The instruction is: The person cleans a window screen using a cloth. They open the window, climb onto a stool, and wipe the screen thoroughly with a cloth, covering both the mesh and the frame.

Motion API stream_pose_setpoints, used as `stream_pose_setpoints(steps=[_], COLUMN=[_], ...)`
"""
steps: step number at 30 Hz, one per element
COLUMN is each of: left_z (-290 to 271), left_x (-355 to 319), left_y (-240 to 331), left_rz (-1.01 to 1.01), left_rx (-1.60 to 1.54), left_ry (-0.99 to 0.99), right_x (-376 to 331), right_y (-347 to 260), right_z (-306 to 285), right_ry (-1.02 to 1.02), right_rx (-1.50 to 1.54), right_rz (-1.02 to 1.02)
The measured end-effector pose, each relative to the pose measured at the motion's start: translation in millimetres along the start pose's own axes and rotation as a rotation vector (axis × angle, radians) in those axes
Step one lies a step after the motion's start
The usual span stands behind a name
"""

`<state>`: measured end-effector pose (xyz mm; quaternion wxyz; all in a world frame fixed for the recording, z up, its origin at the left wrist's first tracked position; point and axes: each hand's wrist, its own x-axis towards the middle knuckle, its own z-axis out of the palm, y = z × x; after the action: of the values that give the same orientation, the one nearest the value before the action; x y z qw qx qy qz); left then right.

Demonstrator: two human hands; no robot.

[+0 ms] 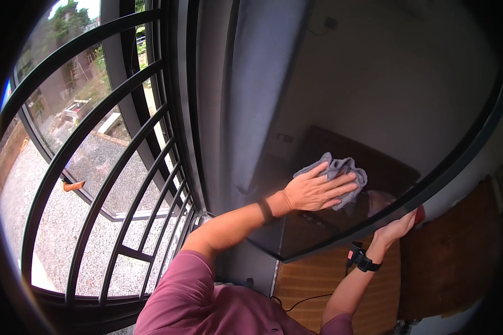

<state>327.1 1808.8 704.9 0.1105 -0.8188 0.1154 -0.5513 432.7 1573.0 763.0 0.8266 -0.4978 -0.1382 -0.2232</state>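
Observation:
A bunched grey cloth (349, 167) lies against a large dark glossy panel (385, 78) that mirrors parts of a room. My left hand (317, 190) presses the cloth on the panel's surface, fingers spread over it. The panel has a dark rim (430, 190), and at that rim on the right is my right hand (397, 229), curled around the edge with its fingertips mostly hidden. Something red (420, 214) shows beside those fingers; its kind cannot be made out. A black band with a small device (363, 260) sits on my right wrist.
Dark curved bars (89, 125) of a window grille stand on the left. Beyond them a glazed window sash with an orange handle (74, 186) hangs over pebbly ground. A brown wooden surface (341, 285) lies below the panel, crossed by a black cable (310, 297).

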Motion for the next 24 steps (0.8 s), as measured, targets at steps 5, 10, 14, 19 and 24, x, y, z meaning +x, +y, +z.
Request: stream_pose_setpoints(steps=[5, 10, 14, 19, 24], left_z=[-15.5, -53.3, -55.0, 7.5, 38.1], left_x=[-31.0, -138.1, -130.0, -80.2, 8.1], left_y=[-49.7, -186.6, -195.8, -61.5, 76.9], left_rz=[0.007, -0.532, -0.734, -0.315, -0.054], left_rx=[0.048, 0.287, 0.202, 0.197, -0.072], left_ry=[-0.021, 0.032, 0.281, -0.038, -0.049], right_x=[3.4, -3.5, -14.6, 1.3, -1.7], right_y=[1.2, -7.5, -7.2, 14.1, 6.5], right_z=[-15.2, -2.6, 6.7, -17.6, -9.7], right_ry=[-0.012, -0.084, 0.020, -0.142, -0.190], right_rx=[-0.014, -0.023, 0.003, 0.027, 0.048], right_rz=[-0.005, -0.061, -0.054, -0.049, -0.017])
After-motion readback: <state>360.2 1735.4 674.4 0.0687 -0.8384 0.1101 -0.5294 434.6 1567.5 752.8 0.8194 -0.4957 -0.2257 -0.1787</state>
